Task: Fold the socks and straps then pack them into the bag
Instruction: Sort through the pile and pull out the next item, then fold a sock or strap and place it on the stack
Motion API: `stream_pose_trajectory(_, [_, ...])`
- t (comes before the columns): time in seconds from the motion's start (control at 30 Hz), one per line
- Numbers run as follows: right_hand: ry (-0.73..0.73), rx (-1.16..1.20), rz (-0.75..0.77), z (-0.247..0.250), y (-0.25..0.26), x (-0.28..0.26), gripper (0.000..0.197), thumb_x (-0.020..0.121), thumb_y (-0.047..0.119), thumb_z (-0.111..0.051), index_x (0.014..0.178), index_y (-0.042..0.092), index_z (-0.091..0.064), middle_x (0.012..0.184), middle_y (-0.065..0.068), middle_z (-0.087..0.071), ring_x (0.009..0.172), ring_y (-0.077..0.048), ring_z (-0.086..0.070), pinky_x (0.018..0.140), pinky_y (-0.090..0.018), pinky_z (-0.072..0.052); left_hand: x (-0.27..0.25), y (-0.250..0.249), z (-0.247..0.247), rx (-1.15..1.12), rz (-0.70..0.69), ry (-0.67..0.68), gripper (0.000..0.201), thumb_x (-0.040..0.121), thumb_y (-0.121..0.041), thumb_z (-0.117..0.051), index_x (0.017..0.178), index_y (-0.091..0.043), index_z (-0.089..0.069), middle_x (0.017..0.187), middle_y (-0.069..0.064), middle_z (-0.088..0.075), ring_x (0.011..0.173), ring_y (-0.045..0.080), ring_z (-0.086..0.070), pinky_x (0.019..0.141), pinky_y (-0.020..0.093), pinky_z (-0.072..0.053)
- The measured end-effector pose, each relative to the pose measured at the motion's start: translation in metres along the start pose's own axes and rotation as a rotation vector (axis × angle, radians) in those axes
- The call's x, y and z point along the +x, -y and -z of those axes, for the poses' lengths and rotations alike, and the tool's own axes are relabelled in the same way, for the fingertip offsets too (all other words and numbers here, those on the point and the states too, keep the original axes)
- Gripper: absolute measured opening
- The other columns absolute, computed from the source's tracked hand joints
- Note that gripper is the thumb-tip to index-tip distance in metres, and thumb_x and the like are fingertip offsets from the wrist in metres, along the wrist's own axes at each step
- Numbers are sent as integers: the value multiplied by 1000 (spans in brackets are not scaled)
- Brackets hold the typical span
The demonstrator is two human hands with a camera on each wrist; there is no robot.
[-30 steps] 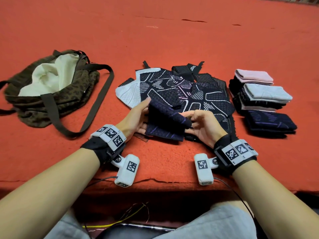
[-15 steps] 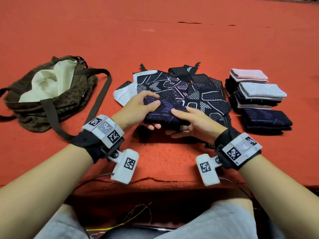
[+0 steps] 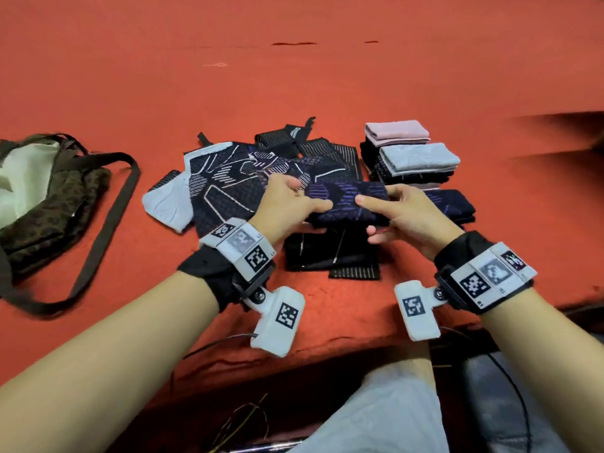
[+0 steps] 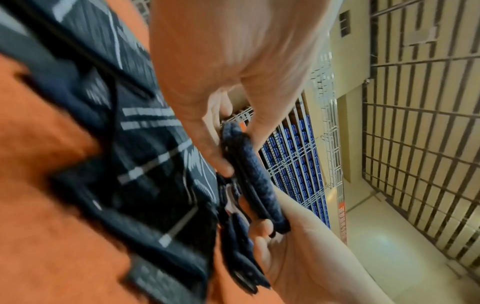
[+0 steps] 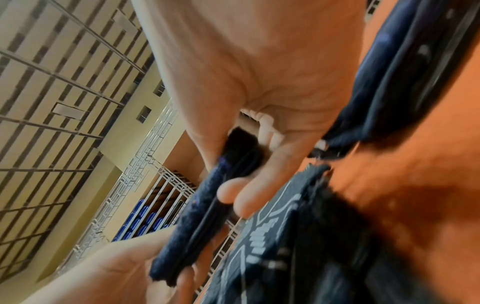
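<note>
Folded navy sock (image 3: 346, 202), dark blue with purple bars, lifted clear of the desk (image 3: 294, 80) above the near right part of the unfolded pile (image 3: 248, 181), level, held at both ends. Left hand (image 3: 287, 207) at the sock's left end, thumb on top and fingers curled beneath, pinching the folded layers; same grip seen edge-on from the left wrist (image 4: 249, 170). Right hand (image 3: 408, 217) at the sock's right end, forefinger laid along the top, remaining fingers tucked under, likewise clamped on the fabric; seen from the right wrist (image 5: 197, 224) as a thick multi-layer bundle. Unfolded pile: dark patterned socks with white line markings, one pale grey toe at its left edge, black striped straps (image 3: 284, 135) at its far side. Flat black strap piece (image 3: 330, 253) on the desk directly below the sock, near side of the pile. Stack of folded socks (image 3: 411, 158) just right of the pile: pink on the far end, light grey over dark ones, another navy pair nearest, partly hidden by the right hand. Bag (image 3: 49, 197), olive leopard print with cream lining, mouth open, well left of the pile, its dark shoulder strap looped on the desk toward the pile. Desk covered in red-orange cloth.
</note>
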State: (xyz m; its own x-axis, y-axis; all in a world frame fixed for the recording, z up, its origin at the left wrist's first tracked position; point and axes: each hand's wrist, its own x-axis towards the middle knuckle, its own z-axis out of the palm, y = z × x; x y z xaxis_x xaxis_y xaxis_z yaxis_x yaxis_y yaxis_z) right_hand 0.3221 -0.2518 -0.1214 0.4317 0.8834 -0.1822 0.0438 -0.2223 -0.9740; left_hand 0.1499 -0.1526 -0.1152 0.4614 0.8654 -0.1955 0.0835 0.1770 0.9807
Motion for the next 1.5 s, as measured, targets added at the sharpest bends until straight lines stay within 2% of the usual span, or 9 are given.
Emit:
stream_pose_trajectory(0.2, [-204, -87, -56, 90, 3, -5, 4, 99, 17, -63, 101, 16, -66, 97, -4, -68, 72, -15, -64, 61, -29, -62, 14, -2, -86, -119, 67, 92, 18, 90, 3, -68, 90, -9, -54, 98, 17, -58, 86, 28, -64, 60, 42, -64])
stream_pose_trajectory(0.4, [-473, -369, 65, 141, -8, 14, 30, 86, 13, -77, 113, 19, -67, 104, -4, -73, 80, -15, -67, 68, -32, -60, 37, 15, -141, -96, 86, 71, 19, 87, 5, -69, 93, -13, -65, 107, 16, -70, 86, 25, -67, 66, 35, -61])
stream_pose_trajectory(0.63, [-453, -785, 27, 142, -38, 30, 18, 87, 22, -74, 105, 21, -74, 109, -5, -74, 106, -27, -66, 93, -32, -51, 61, 56, -159, 99, 8, -84, 20, 59, -28, -80, 78, -29, -75, 91, -1, -75, 88, 29, -74, 84, 49, -61])
stream_pose_trajectory(0.8, [-403, -1002, -48, 131, -13, 24, 23, 86, 15, -66, 107, 18, -75, 113, -16, -73, 108, -36, -66, 93, -38, -53, 50, 35, -151, 114, 18, -3, 14, 68, -22, -82, 81, -24, -78, 91, 3, -74, 83, 24, -74, 81, 44, -62])
stream_pose_trajectory(0.93, [-563, -1069, 221, 92, 22, 9, 35, 83, 10, -55, 110, 19, -74, 110, -14, -73, 106, -40, -65, 87, -42, -53, 42, 2, -112, 98, -52, 75, 11, 89, -6, -67, 89, -15, -72, 85, 5, -67, 71, 14, -61, 67, 33, -60])
stream_pose_trajectory(1.07, [-211, -906, 431, 25, 35, 30, 23, 87, 20, -60, 106, 20, -73, 105, -3, -75, 102, -26, -68, 89, -33, -50, 41, -19, -40, 219, -116, -1, 10, 92, -9, -65, 94, -16, -72, 89, 2, -66, 81, 11, -62, 71, 27, -55])
stream_pose_trajectory(1.2, [52, -1062, 212, -26, 33, 74, 58, 93, 38, -67, 139, 8, -49, 136, -14, -61, 124, -30, -58, 102, -36, -46, 43, -11, 25, 437, -86, -93, 17, 86, -9, -74, 102, -12, -70, 85, -3, -64, 74, 8, -58, 54, 5, -43])
stream_pose_trajectory(1.37, [9, -1113, 42, -44, 38, 108, 73, 85, 46, -76, 137, 5, -44, 137, -16, -57, 122, -34, -57, 92, -34, -47, 40, -4, 52, 437, -26, -47, 37, 84, -8, -78, 117, -6, -62, 108, 14, -73, 73, 17, -64, 63, 24, -50])
stream_pose_trajectory(1.5, [32, -1072, -12, -44, 45, 113, 83, 61, 52, -90, 124, 9, -59, 122, -7, -67, 108, -29, -66, 96, -38, -54, 37, -13, 50, 563, -2, 40, 45, 82, -34, -82, 120, -17, -63, 86, -1, -64, 64, 8, -54, 55, 21, -41])
